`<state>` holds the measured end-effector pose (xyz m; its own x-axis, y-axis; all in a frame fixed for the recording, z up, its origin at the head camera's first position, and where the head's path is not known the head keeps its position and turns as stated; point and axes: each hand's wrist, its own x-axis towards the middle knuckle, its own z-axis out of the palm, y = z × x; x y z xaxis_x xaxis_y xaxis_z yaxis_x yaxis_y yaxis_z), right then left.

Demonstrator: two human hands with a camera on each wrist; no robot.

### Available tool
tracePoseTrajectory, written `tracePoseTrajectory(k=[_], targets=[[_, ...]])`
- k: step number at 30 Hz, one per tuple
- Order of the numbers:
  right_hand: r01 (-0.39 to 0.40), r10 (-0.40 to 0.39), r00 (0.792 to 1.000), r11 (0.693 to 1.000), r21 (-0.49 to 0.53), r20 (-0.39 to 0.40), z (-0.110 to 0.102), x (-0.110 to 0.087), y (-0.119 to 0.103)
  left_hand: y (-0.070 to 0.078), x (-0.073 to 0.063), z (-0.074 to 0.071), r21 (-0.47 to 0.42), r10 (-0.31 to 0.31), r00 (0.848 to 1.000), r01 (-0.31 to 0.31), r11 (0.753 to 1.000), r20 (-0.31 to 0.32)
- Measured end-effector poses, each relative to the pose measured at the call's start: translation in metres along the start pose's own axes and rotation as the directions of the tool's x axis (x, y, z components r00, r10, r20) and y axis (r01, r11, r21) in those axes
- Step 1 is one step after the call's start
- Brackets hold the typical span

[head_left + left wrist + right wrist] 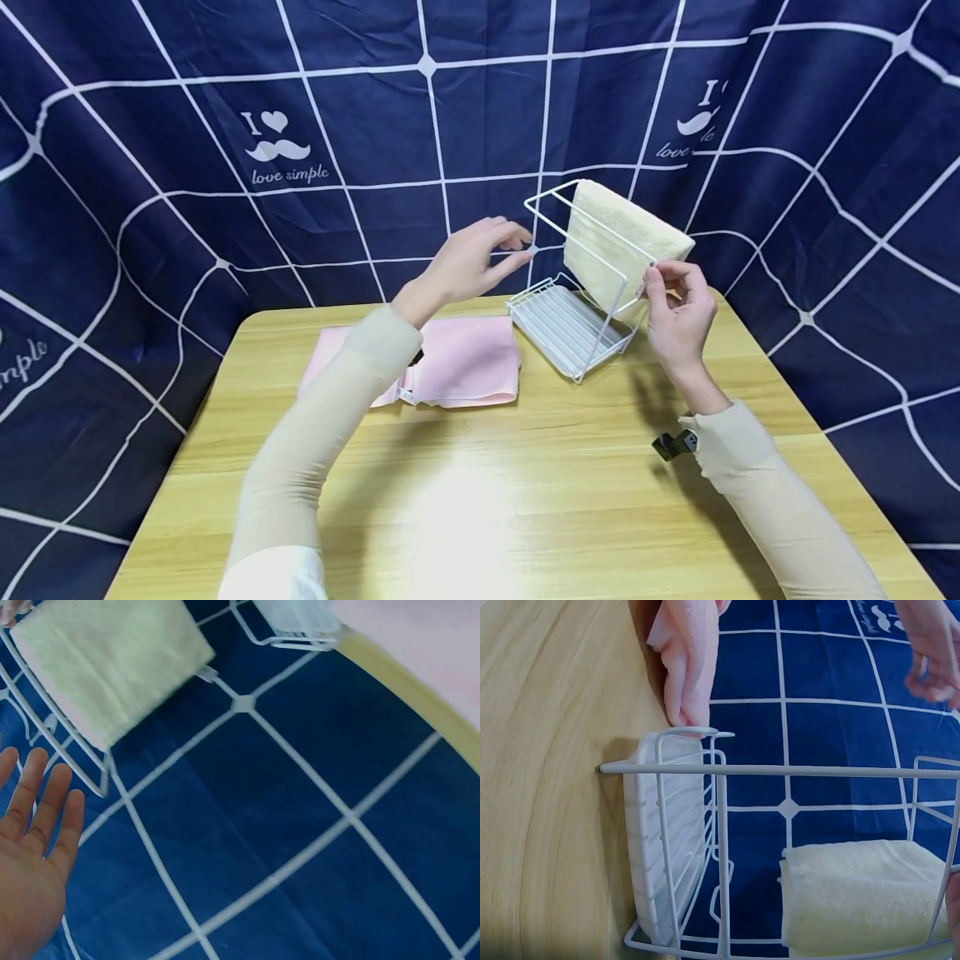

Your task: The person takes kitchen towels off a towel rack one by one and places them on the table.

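Note:
A pale yellow towel (622, 237) hangs folded over an upper bar of a white wire rack (592, 354), which stands at the back right of the table. My right hand (681, 312) pinches the towel's near edge beside the bar, thumb against forefinger. Only a sliver of that hand (954, 904) shows in the right wrist view. To the left of the rack's top, my left hand (480, 257) is in the air, holding nothing. Its fingers look spread and straight in the left wrist view, close to the rack's bars (56, 727).
A folded pink towel (468, 358) with a small label lies left of the rack, partly behind my left forearm. White slatted tray (558, 321) forms the rack's base. A dark blue gridded curtain (360, 125) surrounds the wooden table (570, 475).

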<state>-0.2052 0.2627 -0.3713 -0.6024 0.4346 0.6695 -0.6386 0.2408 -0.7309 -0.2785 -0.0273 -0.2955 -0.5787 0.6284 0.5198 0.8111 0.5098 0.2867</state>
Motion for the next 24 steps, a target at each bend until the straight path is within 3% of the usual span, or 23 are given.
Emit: tracePoseTrajectory(k=[12,17,24], targets=[[0.000,0.000,1.000,1.000,0.003,-0.003,-0.001,0.000,0.003,0.038,0.054,0.012,0.011,0.093,0.996,-0.093,0.996,-0.008],[-0.035,0.035,0.999,0.999,0.000,-0.018,0.000,0.000,0.003,0.044,0.076,0.021,0.055,0.039,0.998,-0.042,0.998,0.052],[-0.026,0.026,1.000,1.000,-0.015,-0.013,0.000,0.001,0.004,0.039,0.101,0.031,0.129,-0.059,0.992,0.044,0.991,0.114]])
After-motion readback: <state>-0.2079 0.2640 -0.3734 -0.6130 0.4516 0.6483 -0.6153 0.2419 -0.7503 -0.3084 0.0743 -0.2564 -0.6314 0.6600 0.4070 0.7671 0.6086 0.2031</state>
